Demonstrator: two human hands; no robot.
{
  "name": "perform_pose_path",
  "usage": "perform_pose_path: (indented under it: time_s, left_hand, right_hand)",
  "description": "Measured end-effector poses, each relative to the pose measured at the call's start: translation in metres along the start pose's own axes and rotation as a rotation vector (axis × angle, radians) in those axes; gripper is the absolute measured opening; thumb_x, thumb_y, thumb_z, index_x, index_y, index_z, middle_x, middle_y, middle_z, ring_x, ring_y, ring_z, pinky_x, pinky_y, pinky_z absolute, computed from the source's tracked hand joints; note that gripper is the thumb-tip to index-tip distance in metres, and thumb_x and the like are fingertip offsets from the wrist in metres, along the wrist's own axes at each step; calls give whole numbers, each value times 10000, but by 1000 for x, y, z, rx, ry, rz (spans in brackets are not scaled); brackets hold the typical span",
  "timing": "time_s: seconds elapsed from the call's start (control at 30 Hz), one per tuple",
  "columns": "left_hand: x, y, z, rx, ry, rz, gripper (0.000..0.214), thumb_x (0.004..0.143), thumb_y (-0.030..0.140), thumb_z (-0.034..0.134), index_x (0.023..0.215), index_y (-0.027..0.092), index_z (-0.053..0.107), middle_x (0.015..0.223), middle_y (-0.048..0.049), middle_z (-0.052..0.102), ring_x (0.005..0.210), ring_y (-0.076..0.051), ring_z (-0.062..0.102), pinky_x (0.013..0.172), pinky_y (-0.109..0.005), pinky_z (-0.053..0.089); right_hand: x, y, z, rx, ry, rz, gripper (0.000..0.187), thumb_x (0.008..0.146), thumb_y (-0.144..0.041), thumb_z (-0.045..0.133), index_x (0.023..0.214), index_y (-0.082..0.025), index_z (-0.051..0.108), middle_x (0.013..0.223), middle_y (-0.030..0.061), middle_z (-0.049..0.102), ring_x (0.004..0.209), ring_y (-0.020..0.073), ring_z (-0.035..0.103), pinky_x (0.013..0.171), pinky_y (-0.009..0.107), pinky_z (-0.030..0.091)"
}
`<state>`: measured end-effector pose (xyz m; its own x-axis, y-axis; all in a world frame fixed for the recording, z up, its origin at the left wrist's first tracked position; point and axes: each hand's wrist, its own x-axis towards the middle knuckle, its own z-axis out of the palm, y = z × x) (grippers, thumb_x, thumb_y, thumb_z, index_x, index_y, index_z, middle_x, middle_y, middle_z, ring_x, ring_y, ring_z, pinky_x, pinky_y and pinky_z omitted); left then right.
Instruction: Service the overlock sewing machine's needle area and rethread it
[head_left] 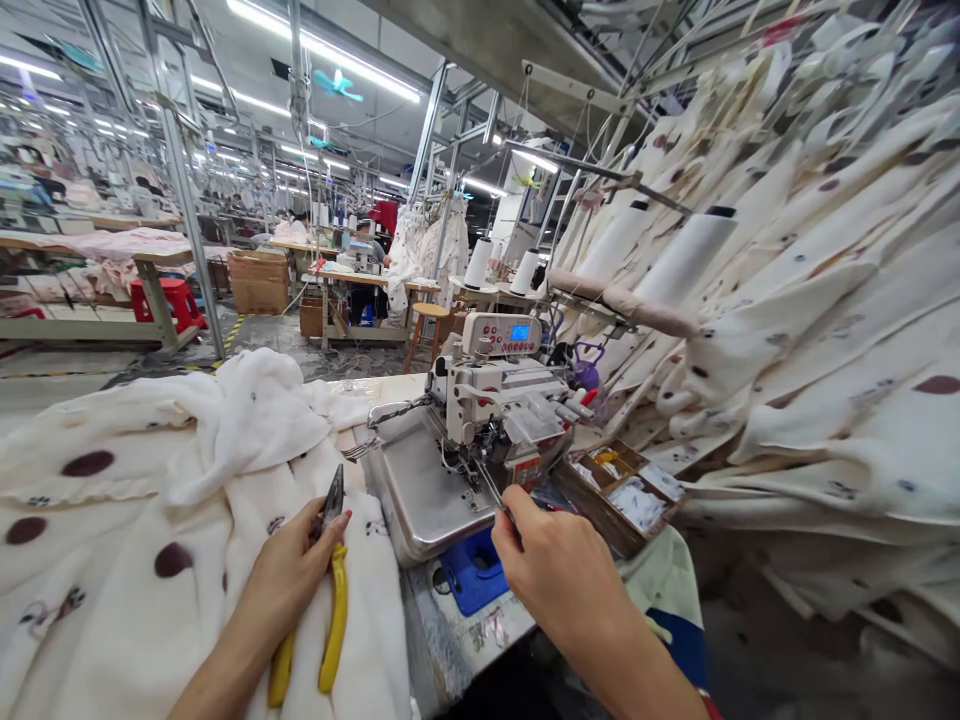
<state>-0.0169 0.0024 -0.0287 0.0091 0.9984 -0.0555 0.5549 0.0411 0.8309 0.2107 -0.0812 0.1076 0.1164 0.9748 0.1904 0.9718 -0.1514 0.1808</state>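
Observation:
My left hand (291,570) rests on white dotted fabric (112,520) and is closed round yellow-handled pliers (331,600), their dark jaws pointing up. My right hand (559,570) reaches toward the front of the sewing machine (499,400), fingers pinched on a thin metal tool (495,497) whose tip points at the needle area. The machine's grey bed plate (420,490) lies between my two hands.
A blue box (472,575) sits under the machine's front edge. An open cardboard tray (619,490) of small white pieces stands to the right. Stacked dotted fabric pieces (825,330) hang at right. White thread cones (686,255), red stools and other work tables stand behind.

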Motion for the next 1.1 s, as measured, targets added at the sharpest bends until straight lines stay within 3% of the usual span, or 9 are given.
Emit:
perform_pose_path:
  time_s: [0.63,1.1]
  left_hand:
    - [-2,-5,1,-3,-8,2,657,801,700,384,1165,196,597,821,-46,668,802,-270,631,756,-356,443]
    - [-5,5,-3,19,-11,-40,766,761,707,365,1233,143,581,971,-101,689,925,-299,640,825,-371,459]
  right_hand:
    - [1,-6,0,-19,8,-5,117,940,-128,554,880,-189,633,656,77,732,646,299,736,496,301,129]
    - [7,-1,17,122,8,31,126,988,-166,514,959,-195,633,706,61,743,682,250,731,528,304,193]
